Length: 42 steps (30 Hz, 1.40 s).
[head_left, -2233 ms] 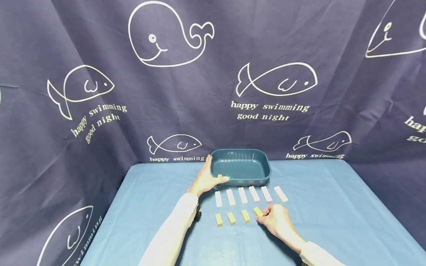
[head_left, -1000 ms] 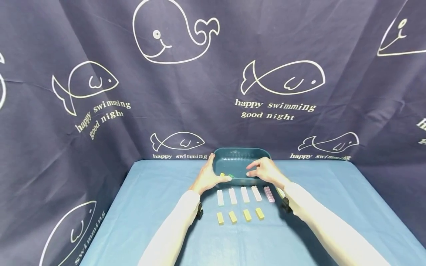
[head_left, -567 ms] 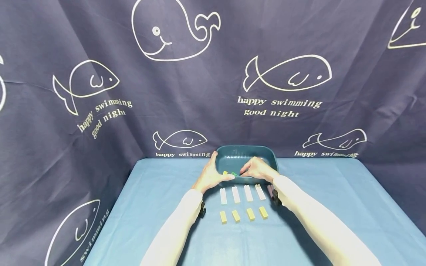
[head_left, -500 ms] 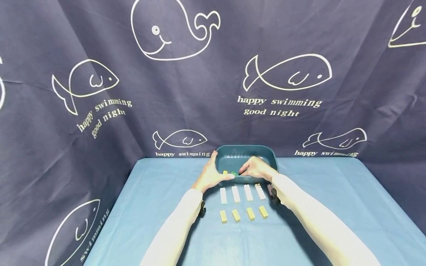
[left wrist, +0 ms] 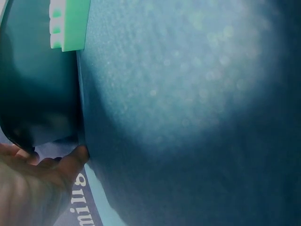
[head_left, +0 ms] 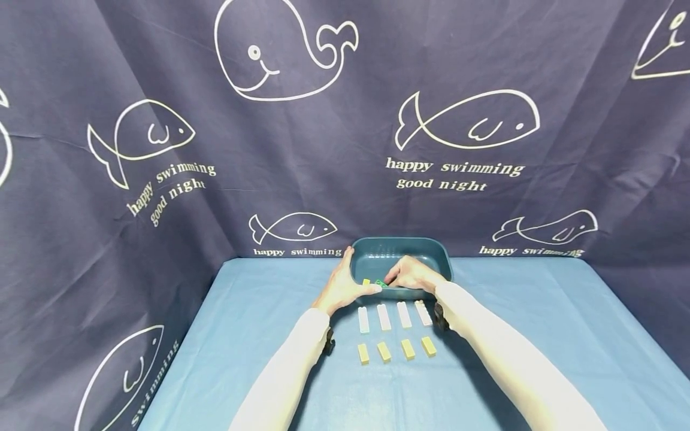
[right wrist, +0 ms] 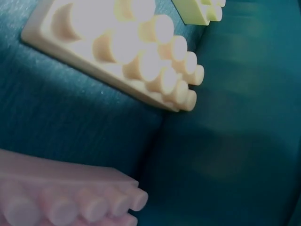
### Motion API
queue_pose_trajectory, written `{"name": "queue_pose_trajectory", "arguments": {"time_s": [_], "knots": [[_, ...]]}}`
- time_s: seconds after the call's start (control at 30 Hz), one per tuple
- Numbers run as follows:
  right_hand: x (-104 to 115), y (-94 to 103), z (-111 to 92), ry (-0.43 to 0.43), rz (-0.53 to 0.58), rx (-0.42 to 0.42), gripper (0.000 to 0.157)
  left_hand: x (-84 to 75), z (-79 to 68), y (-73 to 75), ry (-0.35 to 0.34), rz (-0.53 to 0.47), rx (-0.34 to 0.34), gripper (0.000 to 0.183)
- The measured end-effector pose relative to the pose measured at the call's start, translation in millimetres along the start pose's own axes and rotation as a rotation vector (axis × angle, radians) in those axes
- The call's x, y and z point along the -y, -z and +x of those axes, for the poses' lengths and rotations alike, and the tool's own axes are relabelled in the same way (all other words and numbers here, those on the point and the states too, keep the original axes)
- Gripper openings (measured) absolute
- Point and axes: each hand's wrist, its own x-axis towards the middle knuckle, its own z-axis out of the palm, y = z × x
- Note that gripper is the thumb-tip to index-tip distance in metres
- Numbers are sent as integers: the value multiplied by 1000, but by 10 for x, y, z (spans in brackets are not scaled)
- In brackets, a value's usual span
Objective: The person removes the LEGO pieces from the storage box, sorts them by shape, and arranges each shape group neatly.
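My left hand (head_left: pixel 341 288) holds the left front corner of a teal basin (head_left: pixel 396 244), its thumb along the front rim and fingers along the left side. In the left wrist view, those fingers touch the basin's dark outer wall (left wrist: pixel 42 99). Inside the basin, my right hand (head_left: pixel 414 275) reaches down with bent fingers close to a green piece (head_left: pixel 380 283); its fingertips are partly hidden, so a grip cannot be made out. A yellow piece (head_left: pixel 366 282) lies left of the green one. No fingers show in the right wrist view.
Pale studded bricks (head_left: pixel 363 319) form a row before the basin, the right end covered by my right arm. Closer lies a row of yellow bricks (head_left: pixel 363 353). Cream (right wrist: pixel 117 52) and pink (right wrist: pixel 61 197) bricks fill the right wrist view. A dark curtain (head_left: pixel 302 155) hangs behind.
My right hand has left the rightmost yellow brick of the near row and moved up into the basin, then slightly left toward the green piece. My left hand stays at the basin.
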Motion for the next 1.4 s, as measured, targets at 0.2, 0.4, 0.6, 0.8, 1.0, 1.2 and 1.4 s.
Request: {"name": "queue_pose_trajectory", "arguments": {"time_s": [0.2, 0.4, 0.6, 0.8, 1.0, 1.2, 1.4], "knots": [[-17, -9, 11, 20, 3, 7, 22, -20, -20, -13, 7, -8, 16, 130], [-29, -15, 23, 3, 8, -52, 21, -21, -22, -25, 4, -7, 16, 129], [-32, -20, 16, -21, 43, -86, 22, -24, -37, -23, 5, -6, 17, 129], [-40, -5, -11, -25, 137, -124, 23, -25, -41, -37, 6, -19, 10, 128], [-12, 23, -57, -44, 173, -162, 27, -34, -35, -41, 7, -7, 12, 128], [11, 56, -110, -65, 158, -222, 28, -32, -22, -32, 7, -6, 8, 129], [2, 92, -190, -76, 191, -250, 30, -25, -20, -14, 21, -12, 4, 129]]}}
